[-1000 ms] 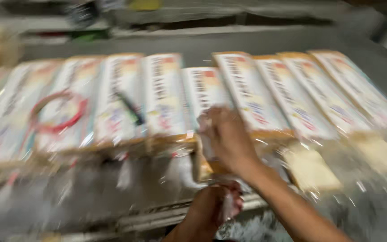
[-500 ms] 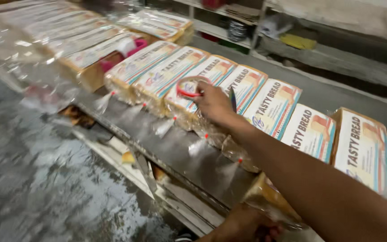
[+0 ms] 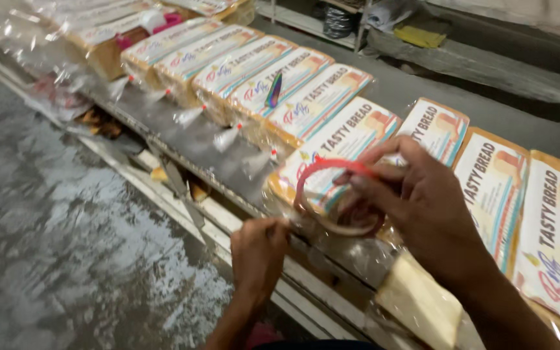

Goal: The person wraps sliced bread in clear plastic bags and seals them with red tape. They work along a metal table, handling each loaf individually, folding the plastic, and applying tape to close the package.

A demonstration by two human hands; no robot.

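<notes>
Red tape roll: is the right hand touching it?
Touching. The head view shows the right hand gripping the red tape roll, fingers wrapped over its upper rim.

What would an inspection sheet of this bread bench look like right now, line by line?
Surface: long grey bench, with loose clear wrap along its near edge.
Job's things: a red tape ring, held over a bagged loaf; more bagged loaves in a row on both sides.
Clutter: a small dark tool lying on one loaf; scraps on the ledge under the bench.
Hands: right hand pinches the tape ring; left hand is closed at the bench's near edge, and what it grips cannot be told.
Cables: nothing seen.
Surroundings: wet grey floor to the left; a low shelf with a yellow cloth behind the bench.
</notes>
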